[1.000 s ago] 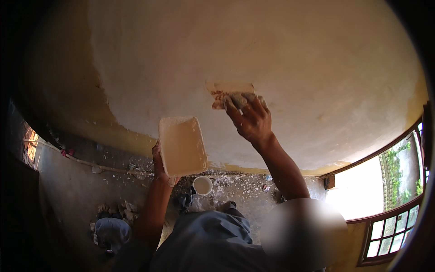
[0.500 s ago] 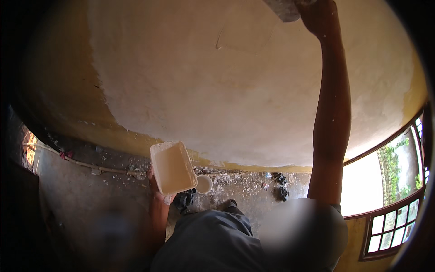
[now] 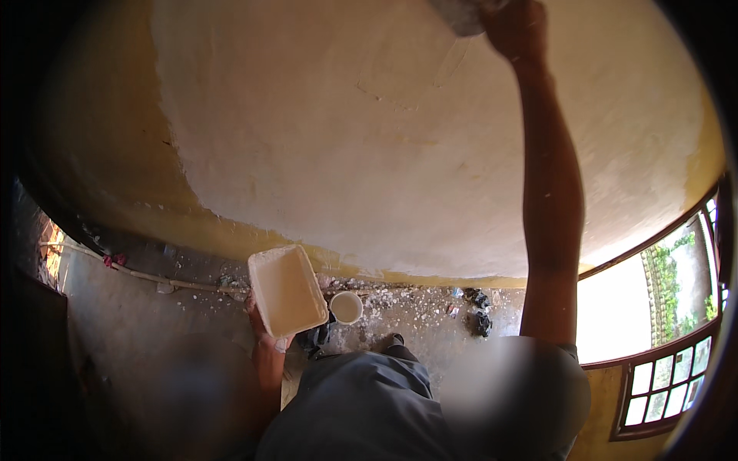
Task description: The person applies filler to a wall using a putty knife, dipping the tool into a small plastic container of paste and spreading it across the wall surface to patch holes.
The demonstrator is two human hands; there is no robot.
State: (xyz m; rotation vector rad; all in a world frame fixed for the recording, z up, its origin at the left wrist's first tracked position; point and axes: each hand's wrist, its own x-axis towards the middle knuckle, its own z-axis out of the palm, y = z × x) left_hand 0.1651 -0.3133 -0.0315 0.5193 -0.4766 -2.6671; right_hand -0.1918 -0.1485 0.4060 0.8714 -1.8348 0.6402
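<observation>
My left hand (image 3: 266, 343) is wrapped around the side and underside of a whitish rectangular tub (image 3: 287, 290), its open top tilted toward me. A smooth pale layer lines the inside. High up, at the top edge of the view, my right hand (image 3: 518, 32) grips a broad, smeared grey blade like a plastering trowel (image 3: 460, 14); its far end is cut off. The trowel lies at the wall (image 3: 330, 161), which carries a wide whitish coat over yellow paint. Faint ridges mark the coat below and left of the trowel.
Below the wall, white crumbs litter the grey floor (image 3: 192, 319). A round white bucket (image 3: 346, 308) stands by my feet, with black plastic (image 3: 482, 323) farther right. A pole (image 3: 169, 282) lies along the wall's foot at left. A dark-framed window (image 3: 667, 382) is at right.
My right hand and the trowel have shifted left and slightly up along the wall. New faint lines show in the coat. The tub has moved slightly left and down.
</observation>
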